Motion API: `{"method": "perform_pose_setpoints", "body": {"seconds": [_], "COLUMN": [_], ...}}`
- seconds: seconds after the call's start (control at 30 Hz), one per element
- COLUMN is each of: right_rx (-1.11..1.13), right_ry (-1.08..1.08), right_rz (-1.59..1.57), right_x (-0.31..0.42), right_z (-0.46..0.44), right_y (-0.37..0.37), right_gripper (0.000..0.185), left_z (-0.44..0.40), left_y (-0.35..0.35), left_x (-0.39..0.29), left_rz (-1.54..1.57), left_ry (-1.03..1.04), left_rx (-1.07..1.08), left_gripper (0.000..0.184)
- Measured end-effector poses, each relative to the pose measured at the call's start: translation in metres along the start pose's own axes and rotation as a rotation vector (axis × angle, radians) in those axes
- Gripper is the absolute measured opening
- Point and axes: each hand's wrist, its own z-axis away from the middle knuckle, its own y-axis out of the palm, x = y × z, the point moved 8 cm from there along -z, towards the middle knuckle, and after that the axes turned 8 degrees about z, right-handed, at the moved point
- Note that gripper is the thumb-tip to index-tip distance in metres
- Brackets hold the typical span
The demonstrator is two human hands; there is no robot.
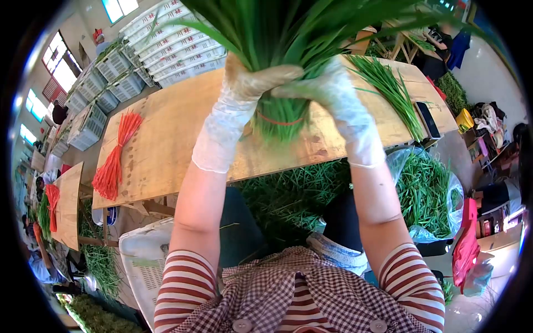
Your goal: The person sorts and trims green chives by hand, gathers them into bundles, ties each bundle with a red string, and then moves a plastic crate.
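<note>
A thick bunch of Chinese chives (280, 41) is held up over the wooden table, its leaves fanning towards the top of the view. A red tie (280, 121) circles it near the cut ends, which point towards me and look blurred. My left hand (255, 82), in a white glove, wraps around the bunch from the left. From the right my right hand (322, 87), gloved too and slightly blurred, closes around it, the two thumbs meeting in front. More loose chives (388, 89) lie on the table to the right.
On the wooden table (166, 141) lie a bundle of red ties (118, 155) at left and a phone (427, 120) at right. White crates (186, 53) are stacked behind. A plastic bag of green trimmings (425, 194) stands at right, a white crate (144, 250) beside my left leg.
</note>
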Motion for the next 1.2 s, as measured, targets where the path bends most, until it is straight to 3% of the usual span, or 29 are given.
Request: {"method": "perform_pose_setpoints", "body": {"seconds": [0.1, 0.17, 0.23, 0.27, 0.3, 0.33, 0.4, 0.47, 0.5, 0.53, 0.6, 0.63, 0.7, 0.8, 0.87, 0.93, 1.13, 1.17, 1.2], "right_rx": [-0.077, -0.22, -0.383, -0.473, -0.644, -0.698, -0.876, -0.989, -0.952, -0.794, -0.457, -0.481, -0.52, -0.438, -0.424, -0.418, -0.319, -0.349, -0.391], "right_ry": [0.028, -0.082, -0.168, -0.201, -0.135, -0.281, -0.08, 0.054, 0.346, 0.494, 0.727, 0.639, 0.481, 0.287, 0.36, 0.279, 0.404, 0.5, 0.509], "right_rz": [-0.09, -0.179, -0.32, -0.428, -0.507, -0.509, -0.792, -0.763, -0.713, -0.585, -0.316, -0.192, 0.053, 0.175, 0.097, -0.082, -0.388, -0.548, -0.549], "right_x": [-0.016, -0.006, -0.001, 0.004, 0.002, 0.008, -0.024, -0.057, -0.103, -0.124, -0.148, -0.137, -0.118, -0.154, -0.164, -0.156, -0.185, -0.194, -0.198], "right_z": [0.003, -0.002, 0.01, 0.027, 0.041, 0.055, 0.078, 0.089, 0.091, 0.103, 0.113, 0.118, 0.138, 0.139, 0.127, 0.103, 0.059, 0.056, 0.052], "right_y": [-0.008, -0.017, -0.024, -0.022, -0.018, -0.015, -0.011, -0.015, -0.015, -0.013, -0.016, -0.024, -0.027, -0.008, 0.017, 0.034, 0.048, 0.049, 0.04], "right_gripper": [0.088, 0.074, 0.061, 0.054, 0.042, 0.036, 0.042, 0.045, 0.039, 0.04, 0.041, 0.041, 0.043, 0.044, 0.037, 0.033, 0.021, 0.026, 0.027], "left_z": [-0.007, -0.022, -0.024, -0.035, -0.044, -0.066, -0.06, -0.061, -0.06, -0.047, -0.009, 0.011, 0.055, 0.092, 0.096, 0.093, 0.076, 0.077, 0.075], "left_y": [-0.005, 0.016, 0.053, 0.072, 0.09, 0.109, 0.137, 0.125, 0.104, 0.075, 0.027, 0.007, -0.03, -0.07, -0.071, -0.064, -0.038, -0.048, -0.054], "left_x": [0.021, 0.003, -0.016, -0.011, -0.007, -0.01, -0.011, 0.016, 0.031, 0.04, 0.043, 0.05, 0.05, 0.065, 0.067, 0.065, 0.069, 0.08, 0.081], "left_rz": [-0.272, -0.399, -0.774, -0.48, -0.178, -0.977, -1.181, -1.163, -1.221, -1.371, -1.484, -1.304, -1.622, -1.707, -1.724, -1.753, -1.95, -1.858, -1.85], "left_ry": [0.085, 0.057, 0.175, -0.165, -0.457, -0.125, -0.128, 0.198, 0.121, -0.186, -0.569, -0.633, -0.808, -0.758, -0.796, -0.835, -0.578, -0.803, -0.782], "left_rx": [-0.043, 0.438, 0.733, 0.659, 0.487, 0.514, 0.652, 0.683, 0.656, 0.552, 0.437, 0.479, 0.44, 0.409, 0.367, 0.378, 0.31, 0.345, 0.338], "left_gripper": [0.048, 0.064, 0.056, 0.048, 0.054, 0.121, 0.098, 0.067, 0.075, 0.084, 0.103, 0.111, 0.111, 0.117, 0.121, 0.123, 0.124, 0.117, 0.113]}}
